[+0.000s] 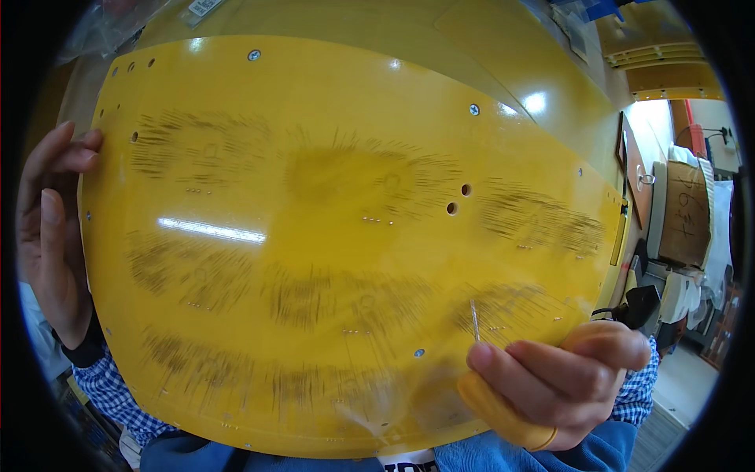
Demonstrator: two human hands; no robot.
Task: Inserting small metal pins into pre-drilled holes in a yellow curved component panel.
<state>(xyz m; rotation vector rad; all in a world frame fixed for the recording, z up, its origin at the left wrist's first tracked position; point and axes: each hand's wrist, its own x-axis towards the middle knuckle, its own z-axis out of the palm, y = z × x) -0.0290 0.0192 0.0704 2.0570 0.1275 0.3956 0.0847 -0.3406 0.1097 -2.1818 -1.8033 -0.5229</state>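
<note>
A large glossy yellow panel (pixel 346 252) spans most of the view, with several clusters of fine dark lines that look like thin pins or wires. Screws and small holes dot its surface. My right hand (pixel 558 385) is at the lower right, fingers closed around a thin silver needle-like tool (pixel 474 318). Its tip points up over a cluster of lines; I cannot tell whether it touches the panel. A yellow cover (pixel 499 413) wraps one finger of that hand. My left hand (pixel 59 212) is by the panel's left edge, fingers apart, fingertips at or against the edge.
Behind the panel lies another yellow sheet (pixel 377 23). Clear plastic wrapping (pixel 106 27) is at the top left. On the right stand a cardboard box (pixel 684 212) and a black object (pixel 638 307) close to the panel's right side.
</note>
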